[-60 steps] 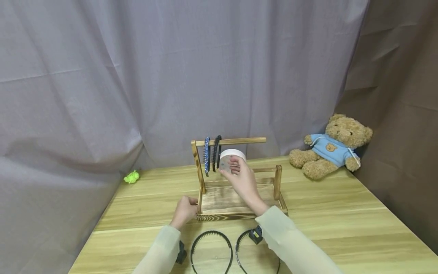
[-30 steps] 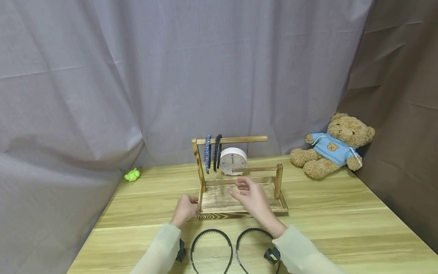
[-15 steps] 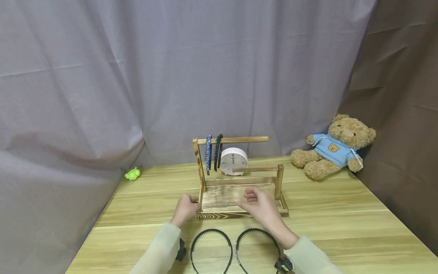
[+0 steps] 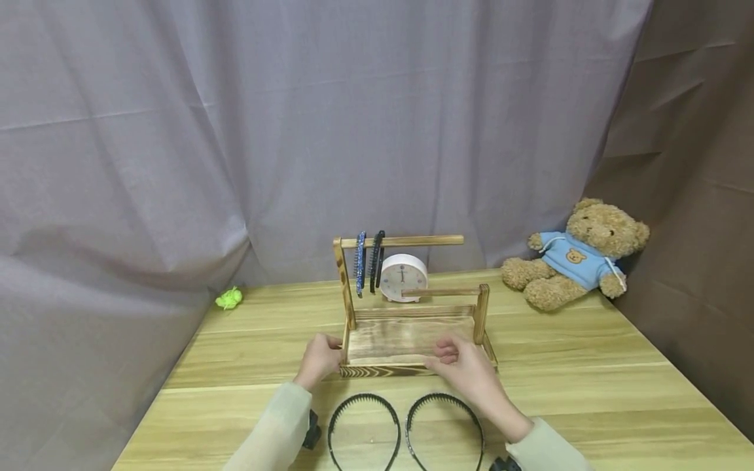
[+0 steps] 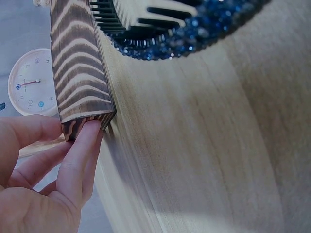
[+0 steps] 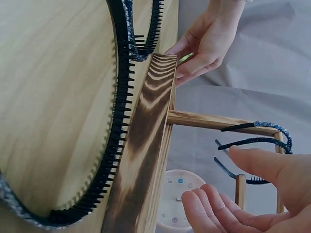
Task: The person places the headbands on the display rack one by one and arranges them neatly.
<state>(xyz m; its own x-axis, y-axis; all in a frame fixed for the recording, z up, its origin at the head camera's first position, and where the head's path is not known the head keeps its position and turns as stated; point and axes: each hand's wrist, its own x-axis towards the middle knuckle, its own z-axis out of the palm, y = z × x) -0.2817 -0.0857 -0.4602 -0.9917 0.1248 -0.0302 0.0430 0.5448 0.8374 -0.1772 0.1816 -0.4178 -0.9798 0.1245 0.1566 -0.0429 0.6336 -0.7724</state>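
Note:
A wooden rack (image 4: 383,371) with a tray base and two bars stands mid-table. My left hand (image 4: 319,358) holds its left front corner, fingers and thumb about the end of the striped front rail (image 5: 80,63) in the left wrist view. From the upper bar (image 4: 424,241) hang a blue glitter headband (image 4: 360,265) and a black headband (image 4: 374,268). My right hand (image 4: 468,374) hovers over the tray's front right edge, fingers loosely bent and holding nothing. Two toothed headbands lie before the rack: one on the left (image 4: 365,396), one on the right (image 4: 442,396).
Behind the rack stands a round white clock (image 4: 404,271), partly covered by the lower bar (image 4: 444,292). A teddy bear (image 4: 577,255) in a blue top sits at the back right. A small bright green object (image 4: 229,298) lies at the back left, near the grey curtain (image 4: 330,131).
My right hand has drawn back from the upper bar, beside the hanging headbands, down and right to the tray's front edge. My left hand has stayed at the rack's corner.

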